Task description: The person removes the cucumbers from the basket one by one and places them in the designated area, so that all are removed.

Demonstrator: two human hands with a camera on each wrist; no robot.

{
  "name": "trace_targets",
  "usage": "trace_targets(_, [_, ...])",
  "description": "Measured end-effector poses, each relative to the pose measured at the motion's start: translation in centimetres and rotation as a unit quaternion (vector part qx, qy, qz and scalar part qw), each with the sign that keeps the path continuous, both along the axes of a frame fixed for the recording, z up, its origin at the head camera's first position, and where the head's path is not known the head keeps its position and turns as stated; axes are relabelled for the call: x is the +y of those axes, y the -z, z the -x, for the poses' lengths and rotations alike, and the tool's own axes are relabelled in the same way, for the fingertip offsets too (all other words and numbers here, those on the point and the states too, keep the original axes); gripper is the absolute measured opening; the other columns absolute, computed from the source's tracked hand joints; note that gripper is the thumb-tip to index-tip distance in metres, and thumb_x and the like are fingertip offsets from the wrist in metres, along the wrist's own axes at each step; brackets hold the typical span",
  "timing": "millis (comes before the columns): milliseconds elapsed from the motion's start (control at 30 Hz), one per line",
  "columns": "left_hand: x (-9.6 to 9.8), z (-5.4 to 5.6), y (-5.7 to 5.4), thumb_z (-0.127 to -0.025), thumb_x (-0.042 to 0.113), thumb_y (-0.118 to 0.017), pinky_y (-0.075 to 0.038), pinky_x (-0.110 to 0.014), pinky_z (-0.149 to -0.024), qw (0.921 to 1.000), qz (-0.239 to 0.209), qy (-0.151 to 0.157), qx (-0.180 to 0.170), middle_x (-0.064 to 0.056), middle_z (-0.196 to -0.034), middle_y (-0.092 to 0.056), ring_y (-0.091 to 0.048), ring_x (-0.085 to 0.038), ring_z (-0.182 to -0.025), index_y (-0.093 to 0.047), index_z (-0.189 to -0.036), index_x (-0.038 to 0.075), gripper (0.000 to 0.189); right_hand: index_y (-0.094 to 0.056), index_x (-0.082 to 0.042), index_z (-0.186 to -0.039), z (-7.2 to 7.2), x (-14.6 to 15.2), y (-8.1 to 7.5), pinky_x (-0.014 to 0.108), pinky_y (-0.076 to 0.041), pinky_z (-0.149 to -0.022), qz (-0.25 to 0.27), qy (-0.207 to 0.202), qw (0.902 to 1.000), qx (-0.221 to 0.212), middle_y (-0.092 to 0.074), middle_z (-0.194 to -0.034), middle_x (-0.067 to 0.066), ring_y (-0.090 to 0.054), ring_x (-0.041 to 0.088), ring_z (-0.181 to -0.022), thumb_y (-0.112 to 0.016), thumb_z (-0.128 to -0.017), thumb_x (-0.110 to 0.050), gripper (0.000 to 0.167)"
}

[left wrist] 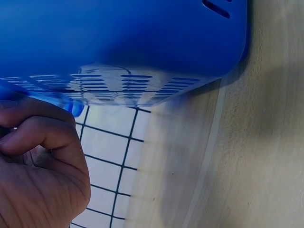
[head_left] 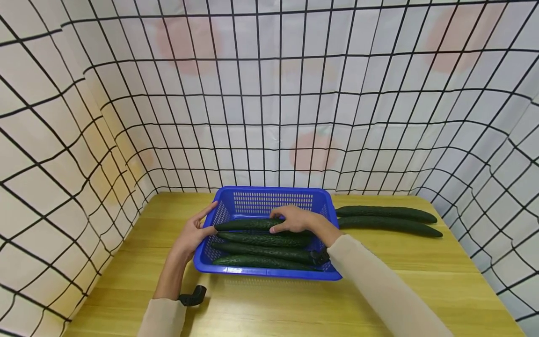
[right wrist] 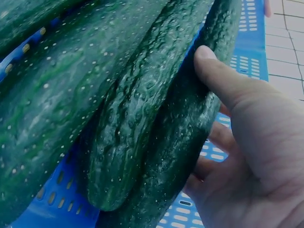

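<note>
A blue perforated plastic basket (head_left: 269, 272) stands on the table with several dark green cucumbers (head_left: 263, 240) lying side by side in it. My right hand (head_left: 294, 219) reaches inside and grips the rearmost cucumber (head_left: 242, 225). In the right wrist view, the thumb lies on the near side of that cucumber (right wrist: 175, 128) and the fingers go round its far side. At the basket's left end, my left hand (head_left: 191, 236) holds the rim, thumb on top. The left wrist view shows its bent fingers (left wrist: 52, 130) beside the basket wall (left wrist: 142, 38); their tips are partly hidden.
Two more cucumbers (head_left: 387, 220) lie on the wooden table (head_left: 421, 276) right of the basket, their left ends hidden behind it. A white sheet with a black grid (head_left: 269, 103) encloses the back and sides.
</note>
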State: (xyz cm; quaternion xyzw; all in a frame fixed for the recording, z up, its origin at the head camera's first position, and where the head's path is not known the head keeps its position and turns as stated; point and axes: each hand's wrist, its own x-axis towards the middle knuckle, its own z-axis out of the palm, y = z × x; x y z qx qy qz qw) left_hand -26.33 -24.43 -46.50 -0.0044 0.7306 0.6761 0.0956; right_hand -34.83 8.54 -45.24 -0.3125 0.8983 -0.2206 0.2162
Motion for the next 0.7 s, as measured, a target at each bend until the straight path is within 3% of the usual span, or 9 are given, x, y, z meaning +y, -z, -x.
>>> trace_targets(167, [-0.2, 0.0, -0.1, -0.089, -0.004, -0.061, -0.065, -0.045, -0.068, 1.0000, 0.001, -0.001, 0.003, -0.006, -0.075, -0.070, -0.077, -0.027, -0.074, -0.036, -0.161, 0.033, 0.085, -0.059, -0.013, -0.143, -0.2, -0.1, -0.7, 0.050, -0.047, -0.113, 0.048, 0.009, 0.9984, 0.029, -0.060, -0.145, 0.010, -0.054, 0.030, -0.137, -0.067, -0.099, -0.039, 0.052])
trace_targets(233, [-0.2, 0.0, 0.0, -0.089, -0.004, -0.062, -0.065, -0.045, -0.068, 1.0000, 0.004, 0.001, 0.003, -0.005, -0.069, -0.067, -0.076, -0.026, -0.072, -0.036, -0.161, 0.033, 0.085, -0.059, -0.014, -0.143, -0.4, 0.0, -1.0, 0.050, -0.047, -0.113, 0.062, 0.013, 0.9971, 0.043, -0.061, -0.144, 0.008, -0.055, 0.029, -0.136, -0.066, -0.100, -0.038, 0.050])
trace_targets(533, [-0.1, -0.1, -0.1, -0.090, -0.005, -0.061, -0.065, -0.043, -0.068, 1.0000, 0.006, 0.004, 0.001, -0.002, -0.070, -0.068, -0.076, -0.025, -0.073, -0.035, -0.162, 0.032, 0.085, -0.058, -0.016, -0.146, -1.1, 0.7, -2.6, 0.051, -0.048, -0.112, 0.061, 0.017, 0.9922, 0.107, -0.060, -0.147, 0.006, -0.055, 0.028, -0.137, -0.065, -0.100, -0.042, 0.054])
trace_targets(700, [0.1, -0.3, -0.1, -0.091, -0.004, -0.061, -0.065, -0.046, -0.070, 1.0000, 0.005, 0.002, 0.001, -0.005, -0.078, -0.070, -0.077, -0.029, -0.077, -0.036, -0.161, 0.033, 0.083, -0.057, -0.016, -0.147, -1.7, 1.4, -3.5, 0.052, -0.047, -0.113, 0.065, 0.032, 0.9910, 0.113, -0.056, -0.151, 0.005, -0.053, 0.028, -0.140, -0.065, -0.099, -0.043, 0.056])
